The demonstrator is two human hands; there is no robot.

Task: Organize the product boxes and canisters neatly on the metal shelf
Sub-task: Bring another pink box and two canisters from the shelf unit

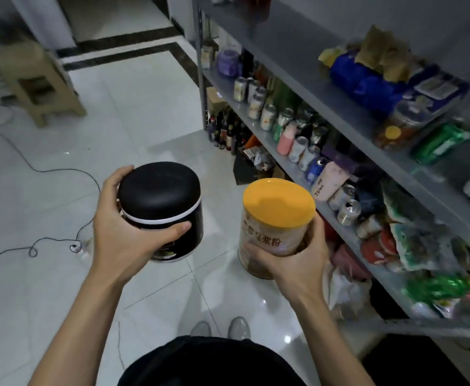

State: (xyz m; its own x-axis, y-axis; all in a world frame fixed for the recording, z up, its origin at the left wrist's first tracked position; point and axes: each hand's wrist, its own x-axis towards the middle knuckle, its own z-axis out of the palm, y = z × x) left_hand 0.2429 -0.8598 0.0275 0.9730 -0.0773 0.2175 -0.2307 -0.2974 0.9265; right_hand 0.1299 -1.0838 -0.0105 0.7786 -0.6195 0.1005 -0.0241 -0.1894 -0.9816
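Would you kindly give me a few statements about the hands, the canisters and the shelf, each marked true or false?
1. The left hand grips a black canister. True.
2. The right hand holds a canister with a blue lid. False: the tan canister has a yellow lid.
3. Both canisters stand on the shelf. False: both are held above the floor.
4. Drink cans stand on the shelf. True.
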